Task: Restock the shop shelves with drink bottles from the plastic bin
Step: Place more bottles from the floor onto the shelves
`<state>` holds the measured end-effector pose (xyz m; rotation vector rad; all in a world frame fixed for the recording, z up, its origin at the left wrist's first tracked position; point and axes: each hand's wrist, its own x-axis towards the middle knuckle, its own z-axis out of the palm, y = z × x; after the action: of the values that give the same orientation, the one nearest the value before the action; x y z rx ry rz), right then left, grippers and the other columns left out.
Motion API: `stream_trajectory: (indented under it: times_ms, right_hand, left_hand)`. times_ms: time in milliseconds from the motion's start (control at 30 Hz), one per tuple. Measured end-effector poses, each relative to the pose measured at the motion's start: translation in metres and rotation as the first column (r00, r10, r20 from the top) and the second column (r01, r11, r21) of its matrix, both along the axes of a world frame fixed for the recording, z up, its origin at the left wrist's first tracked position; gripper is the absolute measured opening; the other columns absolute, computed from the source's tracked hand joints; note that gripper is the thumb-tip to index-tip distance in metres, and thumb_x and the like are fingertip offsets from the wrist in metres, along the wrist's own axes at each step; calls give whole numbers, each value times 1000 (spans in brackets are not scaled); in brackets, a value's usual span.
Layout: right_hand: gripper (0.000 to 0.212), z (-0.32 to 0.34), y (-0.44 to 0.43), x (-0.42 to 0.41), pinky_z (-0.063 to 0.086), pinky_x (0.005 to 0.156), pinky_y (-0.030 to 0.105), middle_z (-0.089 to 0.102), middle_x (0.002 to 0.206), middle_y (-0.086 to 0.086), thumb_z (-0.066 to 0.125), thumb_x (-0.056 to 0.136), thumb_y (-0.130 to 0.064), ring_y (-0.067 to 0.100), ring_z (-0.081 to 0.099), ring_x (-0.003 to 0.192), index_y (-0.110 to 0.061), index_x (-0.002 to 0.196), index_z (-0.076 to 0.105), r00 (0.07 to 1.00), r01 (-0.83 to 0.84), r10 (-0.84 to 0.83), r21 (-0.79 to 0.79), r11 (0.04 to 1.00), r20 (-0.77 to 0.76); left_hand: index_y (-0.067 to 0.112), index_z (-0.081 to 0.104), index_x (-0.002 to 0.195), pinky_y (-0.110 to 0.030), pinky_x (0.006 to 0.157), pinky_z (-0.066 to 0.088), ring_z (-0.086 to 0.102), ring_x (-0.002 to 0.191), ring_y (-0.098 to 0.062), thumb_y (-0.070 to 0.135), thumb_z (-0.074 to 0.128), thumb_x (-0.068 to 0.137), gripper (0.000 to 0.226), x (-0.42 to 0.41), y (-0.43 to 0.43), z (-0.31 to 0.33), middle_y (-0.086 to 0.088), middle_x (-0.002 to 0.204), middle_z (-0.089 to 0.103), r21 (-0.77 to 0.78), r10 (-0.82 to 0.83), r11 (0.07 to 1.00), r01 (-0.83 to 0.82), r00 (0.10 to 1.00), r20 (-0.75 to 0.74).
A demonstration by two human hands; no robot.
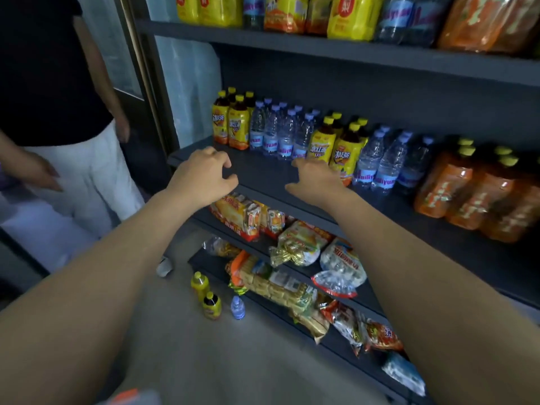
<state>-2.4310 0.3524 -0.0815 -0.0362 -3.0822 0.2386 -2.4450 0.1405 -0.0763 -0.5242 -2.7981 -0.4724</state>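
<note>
Over middle shelf (pixel 263 175), left hand (pixel 204 173) fingers loosely curled, right hand (pixel 318 179) fingers spread, top bottles (pixel 347 16) cropped.

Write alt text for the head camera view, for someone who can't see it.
The left hand and right hand reach empty over the front of a dark shelf toward rows of tea bottles and water bottles. Three bottles stand on the floor below, beside lower shelves of snacks; another person stands at left.
</note>
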Motion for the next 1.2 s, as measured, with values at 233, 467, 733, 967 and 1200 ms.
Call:
stream_trajectory:
  times_ms: [233, 467, 733, 967, 1200]
  right_hand:
    - [58, -38, 57, -4, 36, 100, 47, 37, 139, 12, 55, 92, -34, 33, 36, 128, -15, 142, 32, 987, -132, 133, -16, 991, 87]
    - [56, -81, 73, -26, 37, 99, 47, 39, 139, 11, 54, 91, -31, 32, 36, 128, -14, 140, 34, 967, -205, 203, -9, 979, 154]
    - [53, -131, 52, -66, 37, 96, 44, 40, 137, 11, 51, 93, -30, 31, 37, 127, -12, 140, 35, 943, -277, 264, 36, 960, 203]
    - [50, -170, 28, -100, 42, 91, 40, 45, 133, 12, 54, 90, -30, 31, 42, 123, -11, 134, 39, 897, -424, 412, 49, 904, 157]
    - [47, -241, 21, -143, 39, 94, 41, 46, 130, 13, 51, 92, -29, 33, 43, 122, -9, 133, 41, 831, -524, 519, -28, 851, 200]
  left_hand:
    - [6, 62, 111, -43, 93, 45, 50, 112, -31, 28, 60, 84, 35, 14, 71, -46, -14, 113, 56, 51, 129, 990, -129, 992, 2]
    - [5, 61, 111, -45, 95, 42, 47, 115, -36, 27, 61, 83, 35, 14, 102, -88, -18, 115, 55, 25, 228, 972, -232, 969, 98]
    - [-3, 63, 106, -49, 83, 47, 53, 102, -42, 27, 59, 80, 40, -12, 91, -135, -24, 105, 57, -46, 289, 957, -285, 950, 117]
    - [-3, 65, 103, -45, 78, 47, 55, 97, -42, 35, 41, 73, 54, -31, 85, -171, -24, 100, 61, -57, 358, 934, -354, 917, 177]
    - [-1, 64, 107, -47, 83, 45, 55, 101, -41, 36, 41, 71, 56, -59, 93, -241, -23, 105, 60, -79, 483, 874, -479, 841, 245]
